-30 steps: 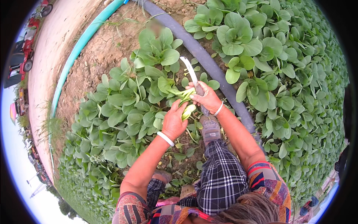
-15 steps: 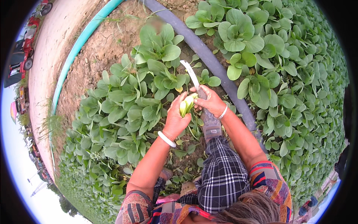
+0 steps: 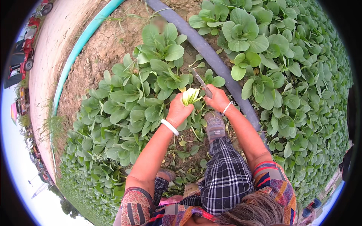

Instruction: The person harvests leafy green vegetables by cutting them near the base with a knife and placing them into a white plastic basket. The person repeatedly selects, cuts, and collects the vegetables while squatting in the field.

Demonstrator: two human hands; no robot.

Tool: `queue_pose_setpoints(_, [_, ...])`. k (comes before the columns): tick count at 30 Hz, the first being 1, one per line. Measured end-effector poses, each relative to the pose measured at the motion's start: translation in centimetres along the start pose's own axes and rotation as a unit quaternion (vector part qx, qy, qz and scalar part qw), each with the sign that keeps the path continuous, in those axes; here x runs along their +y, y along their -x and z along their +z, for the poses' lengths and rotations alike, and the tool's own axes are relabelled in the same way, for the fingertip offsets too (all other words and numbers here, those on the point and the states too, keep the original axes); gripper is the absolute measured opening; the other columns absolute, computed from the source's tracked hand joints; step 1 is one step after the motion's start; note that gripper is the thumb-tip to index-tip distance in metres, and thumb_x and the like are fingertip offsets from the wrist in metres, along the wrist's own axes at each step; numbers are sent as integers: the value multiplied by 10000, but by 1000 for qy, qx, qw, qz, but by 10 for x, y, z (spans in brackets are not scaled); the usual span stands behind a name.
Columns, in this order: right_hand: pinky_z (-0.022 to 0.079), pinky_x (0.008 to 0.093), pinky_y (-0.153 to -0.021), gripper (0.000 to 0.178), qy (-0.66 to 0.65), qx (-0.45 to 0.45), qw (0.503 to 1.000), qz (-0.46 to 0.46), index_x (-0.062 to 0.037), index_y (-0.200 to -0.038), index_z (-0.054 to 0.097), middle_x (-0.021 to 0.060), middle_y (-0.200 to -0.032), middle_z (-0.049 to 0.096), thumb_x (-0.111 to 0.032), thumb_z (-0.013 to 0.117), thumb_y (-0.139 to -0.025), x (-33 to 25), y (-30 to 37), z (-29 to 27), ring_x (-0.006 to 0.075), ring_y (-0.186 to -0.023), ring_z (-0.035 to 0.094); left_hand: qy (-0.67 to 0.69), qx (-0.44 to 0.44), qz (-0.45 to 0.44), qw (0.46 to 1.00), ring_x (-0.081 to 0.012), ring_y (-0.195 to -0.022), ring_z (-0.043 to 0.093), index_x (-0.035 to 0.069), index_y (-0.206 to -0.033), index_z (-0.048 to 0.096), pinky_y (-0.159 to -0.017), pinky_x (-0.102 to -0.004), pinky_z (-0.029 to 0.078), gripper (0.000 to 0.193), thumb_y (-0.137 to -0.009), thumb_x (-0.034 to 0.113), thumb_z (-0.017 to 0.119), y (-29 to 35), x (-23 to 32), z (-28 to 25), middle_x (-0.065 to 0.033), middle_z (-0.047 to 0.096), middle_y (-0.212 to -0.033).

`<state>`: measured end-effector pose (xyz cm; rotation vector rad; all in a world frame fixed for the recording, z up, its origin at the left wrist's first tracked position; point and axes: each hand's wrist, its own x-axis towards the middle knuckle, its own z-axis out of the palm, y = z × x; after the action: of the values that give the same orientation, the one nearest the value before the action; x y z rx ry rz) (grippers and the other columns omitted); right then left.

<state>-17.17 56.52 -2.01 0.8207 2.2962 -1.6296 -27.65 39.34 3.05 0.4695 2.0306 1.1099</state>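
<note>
My left hand is closed around a small head of bok choy, its pale yellow-green stalks showing above the fingers. Most of its leaves are hidden by the hand. Just to the right, my right hand grips the handle of a knife with a narrow, slightly curved blade. The blade points up and to the left, past the bok choy and apart from it. Below the hands, a shoe stands on the soil between the plants.
Leafy green plants grow thickly on the left, and more plants fill the right. A dark hose runs between them. A turquoise hose borders the bare soil, beside a pale road with red vehicles.
My right hand has drawn slightly away from the bok choy. The knife has turned, and its blade looks darker. More of the pale stalks now show in my left hand.
</note>
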Motion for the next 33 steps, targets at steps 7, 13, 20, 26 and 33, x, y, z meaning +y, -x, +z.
queue_pose_setpoints(7, [498, 466, -812, 441, -16, -19, 999, -46, -89, -1359, 421, 226, -1018, 648, -238, 506, -953, 0, -22, 34, 419, -906, 625, -531, -43, 25, 846, -319, -911, 671, 43, -984, 645, -829, -415, 524, 297, -693, 90, 673, -55, 20, -20, -190, 270, -1524])
queue_pose_setpoints(13, [484, 494, -830, 425, 70, 38, 989, -123, -115, -1366, 464, 247, -1011, 646, -270, 480, -971, 19, -46, 62, 436, -917, 612, -605, 3, 4, 796, -312, -921, 667, 60, -1026, 647, -841, -423, 503, 258, -773, 100, 610, -60, -31, -41, -184, 330, -1473])
queue_pose_setpoints(20, [481, 489, -849, 420, 76, 7, 994, -78, -152, -1367, 475, 262, -1057, 633, -281, 493, -967, 21, -54, 69, 445, -961, 601, -605, 41, 31, 795, -335, -901, 659, 61, -1088, 620, -824, -431, 502, 232, -872, 113, 550, -46, -45, -35, -181, 419, -1347])
queue_pose_setpoints(26, [469, 470, -895, 423, 64, -33, 996, -43, -149, -1366, 483, 259, -1094, 627, -297, 490, -970, 19, -65, 71, 438, -1021, 585, -591, 36, 19, 805, -338, -833, 663, 56, -1089, 582, -795, -447, 504, 298, -792, 80, 598, -46, -53, -31, -174, 448, -1239])
queue_pose_setpoints(33, [464, 457, -925, 514, 11, -80, 996, -31, -144, -1433, 406, 251, -1150, 617, -344, 488, -966, 27, -21, 61, 435, -1049, 584, -528, 58, 24, 847, -370, -926, 635, 49, -1183, 556, -835, -449, 500, 458, -736, 83, 651, -16, -49, -35, -210, 454, -1277])
